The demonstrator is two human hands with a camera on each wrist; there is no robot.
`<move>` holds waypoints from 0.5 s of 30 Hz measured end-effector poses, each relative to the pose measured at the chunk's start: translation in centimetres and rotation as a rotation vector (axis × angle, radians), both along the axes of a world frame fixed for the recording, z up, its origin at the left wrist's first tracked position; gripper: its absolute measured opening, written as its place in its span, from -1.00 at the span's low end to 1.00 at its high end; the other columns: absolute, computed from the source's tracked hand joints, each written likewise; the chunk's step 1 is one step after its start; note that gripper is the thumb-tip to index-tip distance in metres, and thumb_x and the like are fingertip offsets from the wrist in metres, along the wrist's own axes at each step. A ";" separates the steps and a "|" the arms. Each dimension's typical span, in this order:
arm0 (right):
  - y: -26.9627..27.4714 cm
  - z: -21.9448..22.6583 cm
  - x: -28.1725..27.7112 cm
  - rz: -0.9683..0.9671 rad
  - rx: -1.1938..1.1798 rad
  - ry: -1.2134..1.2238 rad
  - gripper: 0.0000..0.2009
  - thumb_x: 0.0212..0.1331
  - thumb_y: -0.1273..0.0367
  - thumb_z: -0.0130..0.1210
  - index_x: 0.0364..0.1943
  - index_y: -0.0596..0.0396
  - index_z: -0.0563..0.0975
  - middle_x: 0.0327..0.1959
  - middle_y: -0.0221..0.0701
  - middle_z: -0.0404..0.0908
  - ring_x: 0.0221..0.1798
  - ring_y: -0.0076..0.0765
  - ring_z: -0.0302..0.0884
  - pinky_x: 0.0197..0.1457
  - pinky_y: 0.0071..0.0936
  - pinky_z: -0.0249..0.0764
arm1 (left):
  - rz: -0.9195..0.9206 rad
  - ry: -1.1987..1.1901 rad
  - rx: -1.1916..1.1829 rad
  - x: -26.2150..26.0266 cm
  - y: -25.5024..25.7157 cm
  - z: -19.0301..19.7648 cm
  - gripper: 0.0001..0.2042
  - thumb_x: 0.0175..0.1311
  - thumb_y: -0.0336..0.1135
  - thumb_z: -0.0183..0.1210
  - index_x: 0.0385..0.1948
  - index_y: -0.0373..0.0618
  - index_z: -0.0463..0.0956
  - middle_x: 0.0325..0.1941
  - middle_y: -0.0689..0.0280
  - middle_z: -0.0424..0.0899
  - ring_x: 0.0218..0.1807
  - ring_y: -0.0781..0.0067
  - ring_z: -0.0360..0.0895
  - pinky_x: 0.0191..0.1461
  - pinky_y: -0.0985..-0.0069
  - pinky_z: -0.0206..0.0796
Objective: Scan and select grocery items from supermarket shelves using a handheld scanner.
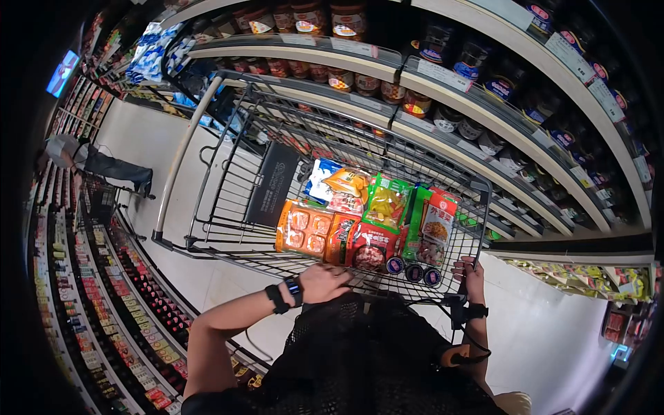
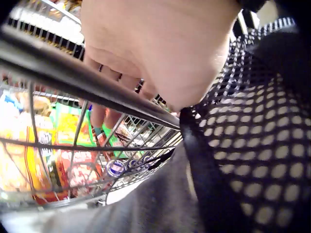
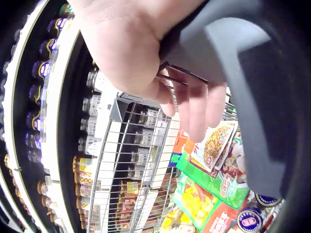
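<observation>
A wire shopping cart (image 1: 181,159) stands across the front of the body, its handle to the left. My left hand (image 1: 323,283) lies over the cart's near side rail (image 2: 87,80), fingers bent down over it in the left wrist view. At the right end, my right hand (image 1: 473,280) holds the rim near the corner, its fingers hooked inward over the wire. Inside the basket lie an orange food pack (image 1: 304,228), a red pack (image 1: 373,247), a green bag with yellow contents (image 1: 386,200), a red-and-white packet (image 1: 440,216) and three dark-lidded jars (image 1: 413,274).
Shelves of jars (image 1: 498,86) run close along the cart's far side. To the left, a person (image 1: 83,155) stands in the aisle with another cart (image 1: 97,204). A long shelf of packaged goods (image 1: 104,311) curves along the left. Pale floor (image 1: 539,325) shows at right.
</observation>
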State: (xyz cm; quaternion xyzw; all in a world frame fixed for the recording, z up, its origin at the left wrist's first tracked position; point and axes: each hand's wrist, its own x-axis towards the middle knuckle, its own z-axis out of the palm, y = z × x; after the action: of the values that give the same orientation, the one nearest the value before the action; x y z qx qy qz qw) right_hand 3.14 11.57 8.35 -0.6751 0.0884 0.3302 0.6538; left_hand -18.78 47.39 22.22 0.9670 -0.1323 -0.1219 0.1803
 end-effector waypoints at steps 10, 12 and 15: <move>0.8 0.2 -0.3 -0.010 -0.065 -0.006 -0.83 0.30 0.42 -0.26 -0.16 0.13 0.38 -0.39 -0.31 0.54 -0.47 -0.41 0.57 -0.47 -0.58 0.44 | 0.287 0.127 0.121 -1.5 0.3 -0.3 -0.64 0.22 -0.04 -0.05 -0.45 -0.17 0.51 -0.45 0.13 0.58 -0.38 0.19 0.56 -0.37 0.34 0.40; 1.1 0.3 -0.5 -0.017 -0.071 -0.011 -0.83 0.30 0.42 -0.26 -0.16 0.13 0.38 -0.40 -0.31 0.54 -0.48 -0.42 0.56 -0.47 -0.59 0.44 | 0.287 0.124 0.110 -1.7 0.7 -0.4 -0.65 0.22 -0.04 -0.04 -0.44 -0.16 0.52 -0.44 0.14 0.58 -0.38 0.19 0.56 -0.36 0.35 0.40; 1.2 0.2 -0.6 -0.010 -0.081 -0.033 -0.83 0.28 0.44 -0.24 -0.15 0.13 0.38 -0.40 -0.30 0.54 -0.49 -0.43 0.55 -0.49 -0.61 0.43 | 0.289 0.164 0.104 -1.9 1.3 -1.1 -0.65 0.21 -0.02 -0.03 -0.42 -0.14 0.54 -0.41 0.17 0.58 -0.35 0.20 0.55 -0.33 0.36 0.40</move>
State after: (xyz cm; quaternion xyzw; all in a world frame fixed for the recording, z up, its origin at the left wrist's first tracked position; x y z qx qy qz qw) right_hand 2.56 12.82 8.51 -0.7061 0.0941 0.3119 0.6287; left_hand -20.64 48.68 21.10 0.9708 0.0296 -0.1797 0.1560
